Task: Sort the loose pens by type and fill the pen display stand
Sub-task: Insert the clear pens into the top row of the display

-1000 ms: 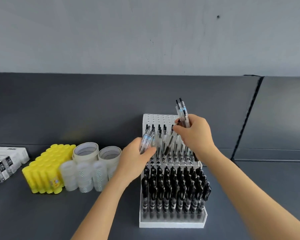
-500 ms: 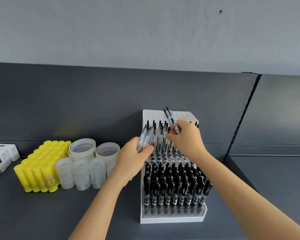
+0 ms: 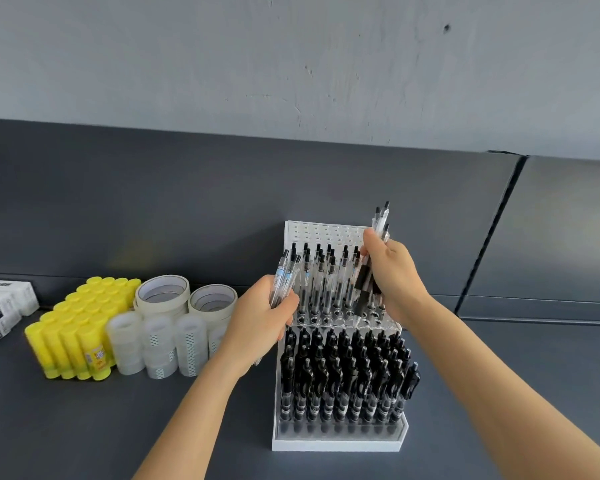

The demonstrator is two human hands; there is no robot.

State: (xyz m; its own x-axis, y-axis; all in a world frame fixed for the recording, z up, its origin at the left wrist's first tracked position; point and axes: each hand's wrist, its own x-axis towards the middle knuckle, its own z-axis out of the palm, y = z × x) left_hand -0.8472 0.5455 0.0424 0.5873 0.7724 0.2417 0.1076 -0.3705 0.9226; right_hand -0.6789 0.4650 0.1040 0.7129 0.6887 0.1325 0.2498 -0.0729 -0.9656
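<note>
A: Pen display stand sits on the grey shelf; its near tier is packed with black pens.

B: And above that?

A: The middle tier holds some clear pens, with holes open. Left hand grips a few clear ones; right hand clutches a bunch over that tier.

B: The back tier?

A: Empty, so I'd judge it about half done.
</note>
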